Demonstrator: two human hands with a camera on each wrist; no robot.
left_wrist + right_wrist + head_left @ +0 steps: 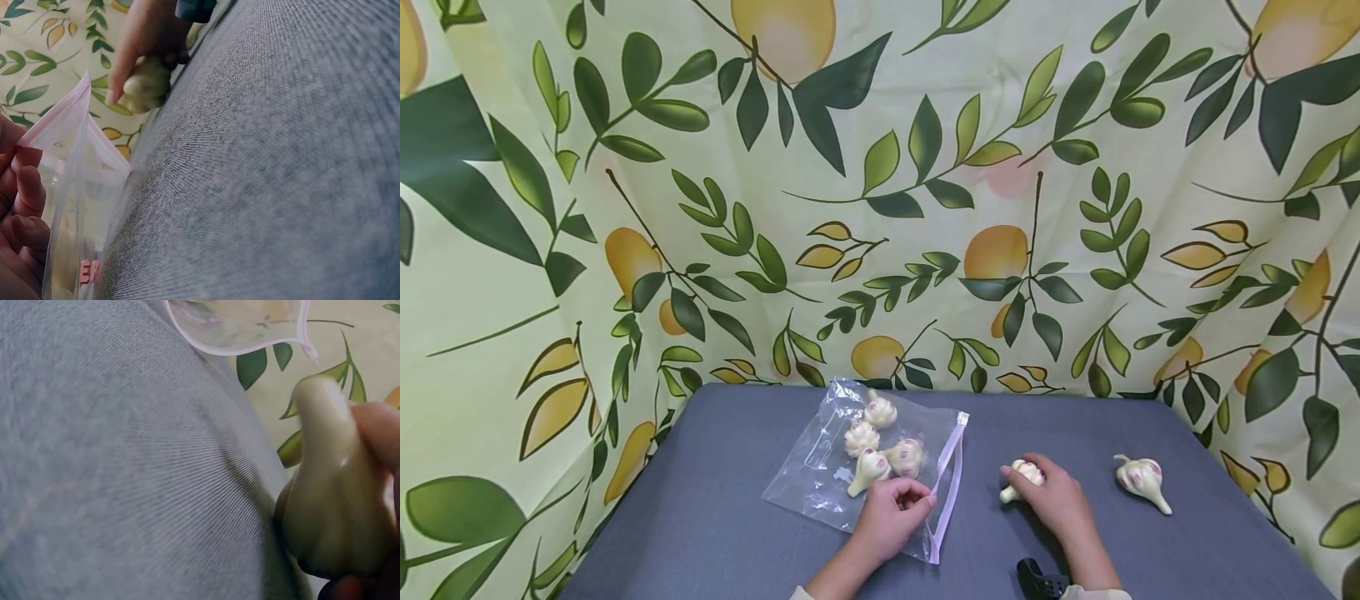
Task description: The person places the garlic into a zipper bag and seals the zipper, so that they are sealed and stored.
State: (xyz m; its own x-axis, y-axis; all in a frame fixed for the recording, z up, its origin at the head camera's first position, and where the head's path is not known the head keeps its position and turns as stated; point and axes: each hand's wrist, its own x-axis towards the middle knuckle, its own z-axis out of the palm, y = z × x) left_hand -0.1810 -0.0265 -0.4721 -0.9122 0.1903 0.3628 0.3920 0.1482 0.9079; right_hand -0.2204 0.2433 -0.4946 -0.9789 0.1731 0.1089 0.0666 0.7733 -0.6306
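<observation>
A clear zip bag (808,475) with a pale pink zip edge lies on the grey table, several garlic bulbs (871,468) inside it. My left hand (891,517) pinches the upper lip of the bag's mouth, which gapes toward the right, as the left wrist view (56,119) also shows. To the right of that mouth, my right hand (1052,496) grips one garlic bulb (1027,473) between thumb and fingers. In the right wrist view this bulb (337,494) shows its stem pointing up toward the bag's opening.
Another garlic bulb (1141,482) lies on the table (722,500) to the right of my right hand. A black device (1041,579) sits by the right wrist. Behind the table's far edge hangs a leaf-and-fruit patterned cloth (880,275).
</observation>
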